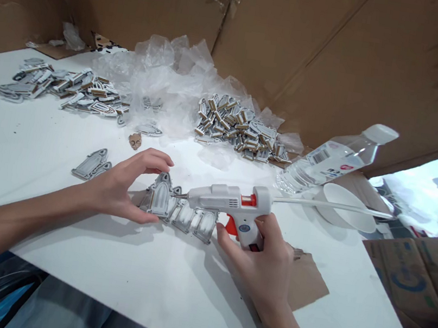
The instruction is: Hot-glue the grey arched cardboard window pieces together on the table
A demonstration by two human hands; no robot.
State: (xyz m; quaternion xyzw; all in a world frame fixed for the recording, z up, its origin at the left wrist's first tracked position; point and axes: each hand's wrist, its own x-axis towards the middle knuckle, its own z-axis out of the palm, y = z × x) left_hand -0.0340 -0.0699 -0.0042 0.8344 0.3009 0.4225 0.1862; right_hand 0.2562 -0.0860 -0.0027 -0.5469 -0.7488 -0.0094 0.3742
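My right hand (259, 266) is wrapped round the handle of a white hot glue gun (222, 197) with an orange trigger. A long glue stick (332, 205) sticks out of its back. The metal nozzle points left, at a grey and white tombstone-shaped cutout (160, 196). My left hand (127, 186) holds that cutout between its thumb below and fingers above. Similar grey cutouts (190, 219) stand in a row to its right, partly behind the gun. Another small group of cutouts (92, 164) lies left of my left hand.
Heaps of cutouts (235, 125) lie at the back beside crumpled clear plastic (175, 70). A tilted water bottle (330, 161) and a white bowl (344, 207) stand on the right. A cardboard scrap (308, 284) lies beside my right hand. Cardboard walls (287, 37) border the white table (113, 266).
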